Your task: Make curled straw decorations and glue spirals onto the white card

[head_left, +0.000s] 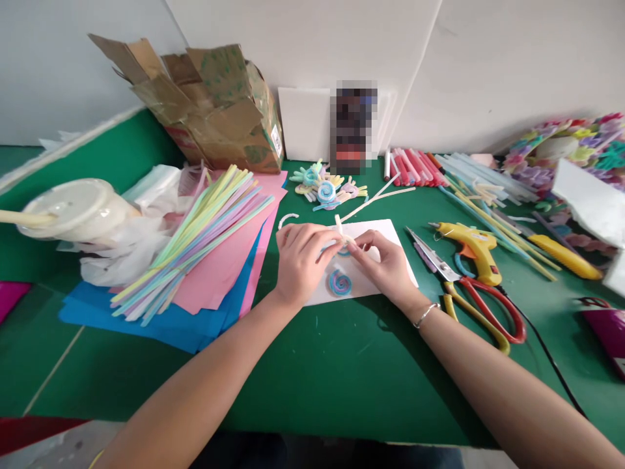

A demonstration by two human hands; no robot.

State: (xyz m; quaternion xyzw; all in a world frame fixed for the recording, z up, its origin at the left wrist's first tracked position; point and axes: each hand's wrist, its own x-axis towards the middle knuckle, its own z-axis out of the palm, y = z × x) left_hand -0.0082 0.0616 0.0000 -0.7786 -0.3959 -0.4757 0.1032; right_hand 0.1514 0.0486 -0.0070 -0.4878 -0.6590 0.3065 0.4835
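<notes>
Over a white sheet (385, 234) on the green table, my left hand (305, 257) and my right hand (383, 264) meet at the fingertips. Between them they pinch a cream pipe cleaner (338, 225), whose short end sticks up. Part of a blue coil shows just below the fingers; whether it is joined to the pipe cleaner is hidden. A blue and purple pipe-cleaner spiral (340, 283) lies flat on the sheet, nearer to me. Beyond my hands sits a small pile of finished pastel pipe-cleaner shapes (325, 185).
Pastel pipe cleaners (195, 241) lie on pink and blue sheets at left, beside a lidded cup (78, 208). Behind stands a torn cardboard box (219, 111). On the right are scissors (449, 273), a yellow glue gun (471, 247), a yellow cutter (566, 257) and red markers (415, 168).
</notes>
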